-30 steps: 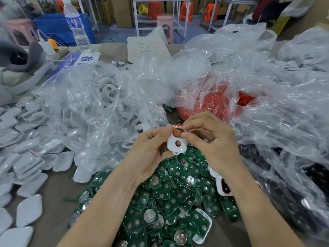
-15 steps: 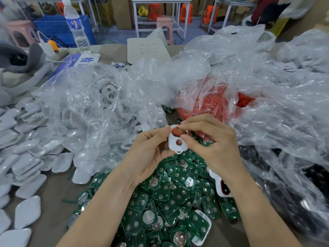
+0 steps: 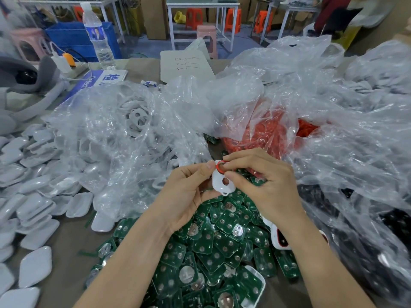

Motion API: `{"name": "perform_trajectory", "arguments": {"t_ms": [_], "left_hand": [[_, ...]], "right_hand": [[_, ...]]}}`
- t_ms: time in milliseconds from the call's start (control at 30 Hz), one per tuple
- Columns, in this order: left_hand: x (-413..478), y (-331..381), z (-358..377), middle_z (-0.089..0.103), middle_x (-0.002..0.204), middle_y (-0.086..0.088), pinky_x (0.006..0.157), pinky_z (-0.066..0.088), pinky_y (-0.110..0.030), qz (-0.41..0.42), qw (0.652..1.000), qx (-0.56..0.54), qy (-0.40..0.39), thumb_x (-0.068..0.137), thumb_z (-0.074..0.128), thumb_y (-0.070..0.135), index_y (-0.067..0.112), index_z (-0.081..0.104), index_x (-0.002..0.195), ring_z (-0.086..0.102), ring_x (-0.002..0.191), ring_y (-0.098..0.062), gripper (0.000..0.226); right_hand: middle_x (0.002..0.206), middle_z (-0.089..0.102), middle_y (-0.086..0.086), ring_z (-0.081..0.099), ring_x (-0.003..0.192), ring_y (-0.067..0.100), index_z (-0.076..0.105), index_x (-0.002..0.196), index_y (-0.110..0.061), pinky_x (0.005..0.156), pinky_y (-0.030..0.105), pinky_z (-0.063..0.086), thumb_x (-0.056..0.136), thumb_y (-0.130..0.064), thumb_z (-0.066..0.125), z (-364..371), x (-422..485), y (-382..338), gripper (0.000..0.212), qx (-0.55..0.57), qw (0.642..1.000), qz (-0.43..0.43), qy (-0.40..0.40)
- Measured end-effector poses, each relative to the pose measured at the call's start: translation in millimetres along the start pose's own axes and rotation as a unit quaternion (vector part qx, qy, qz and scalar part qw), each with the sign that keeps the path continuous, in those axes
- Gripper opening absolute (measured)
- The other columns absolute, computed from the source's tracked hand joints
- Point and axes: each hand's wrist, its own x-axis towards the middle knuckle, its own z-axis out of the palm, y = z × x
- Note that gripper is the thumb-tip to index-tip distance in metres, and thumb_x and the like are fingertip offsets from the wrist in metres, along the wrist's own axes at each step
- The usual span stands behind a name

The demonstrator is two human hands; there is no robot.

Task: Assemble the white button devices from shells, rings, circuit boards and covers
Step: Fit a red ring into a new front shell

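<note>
While covers (image 3: 33, 196) lie heaped on the desk (image 3: 66, 243) at left, the left hand (image 3: 186, 194) pinches a white shell (image 3: 219, 185) above green boards (image 3: 211, 252); the right hand (image 3: 269, 190) pinches a red ring (image 3: 218, 165) against its upper hole, before bagged rings (image 3: 262, 134).

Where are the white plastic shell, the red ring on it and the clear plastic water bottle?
white plastic shell (image 3: 216, 182): head view, flat face left of its lower hole.
red ring (image 3: 216, 166): head view, its left arc.
clear plastic water bottle (image 3: 95, 32): head view, its blue label.
</note>
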Motion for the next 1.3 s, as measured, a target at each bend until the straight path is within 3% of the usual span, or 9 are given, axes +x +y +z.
{"name": "perform_trajectory", "arguments": {"t_ms": [100,500,733,933,1100,1300], "left_hand": [[-0.2,0.6,0.1,0.076,0.087,-0.011,0.062,0.060,-0.022,0.005,1.000,-0.004,-0.008,0.078,0.059,0.022,0.007,0.079,0.081,0.073,0.074,-0.015,0.026],[-0.9,1.1,-1.0,0.075,0.086,-0.013,0.063,0.060,-0.023,0.001,1.000,0.005,-0.018,0.079,0.059,0.023,0.006,0.079,0.082,0.073,0.074,-0.018,0.026],[0.3,0.9,-3.3,0.075,0.088,-0.014,0.067,0.061,-0.026,0.004,1.000,0.006,-0.024,0.077,0.061,0.024,0.005,0.079,0.085,0.073,0.077,-0.020,0.027],[0.1,1.6,-4.2,0.075,0.089,-0.014,0.065,0.061,-0.024,-0.006,1.000,-0.001,-0.031,0.076,0.062,0.022,0.005,0.079,0.086,0.073,0.077,-0.019,0.026],[-0.1,0.8,-4.8,0.076,0.086,-0.009,0.062,0.059,-0.019,-0.012,0.999,-0.008,-0.035,0.077,0.059,0.022,0.008,0.079,0.082,0.072,0.073,-0.013,0.025],[-0.3,-0.3,-3.4,0.075,0.080,-0.007,0.055,0.056,-0.016,-0.012,0.999,-0.026,-0.033,0.078,0.058,0.020,0.010,0.080,0.078,0.071,0.068,-0.010,0.025]], "right_hand": [[0.098,0.069,-0.005,0.063,0.092,0.000,0.073,0.104,-0.015,0.083,0.013,0.048,0.080,-0.009,0.075,-0.7,0.0,0.1,0.025,0.002,1.000,0.015,-0.012],[0.099,0.070,-0.008,0.064,0.096,0.003,0.073,0.099,-0.021,0.088,0.017,0.048,0.079,-0.013,0.074,-2.2,1.6,-1.2,0.021,0.026,0.999,0.024,-0.022],[0.099,0.071,-0.002,0.067,0.095,0.012,0.076,0.096,-0.013,0.084,0.035,0.056,0.080,-0.007,0.075,-0.5,0.7,1.7,0.018,0.058,0.997,0.040,-0.023],[0.098,0.070,-0.009,0.066,0.095,0.006,0.073,0.097,-0.021,0.086,0.021,0.051,0.077,-0.012,0.074,-2.5,3.4,-0.8,0.022,0.081,0.995,0.059,-0.029],[0.096,0.071,-0.015,0.066,0.096,0.010,0.073,0.096,-0.024,0.088,0.029,0.052,0.075,-0.019,0.074,-1.7,3.8,-1.7,0.021,0.104,0.991,0.078,-0.024],[0.087,0.068,-0.026,0.063,0.088,0.006,0.071,0.106,-0.026,0.083,0.020,0.048,0.075,-0.024,0.075,-0.1,2.9,0.1,0.031,0.094,0.992,0.085,-0.014]]}}
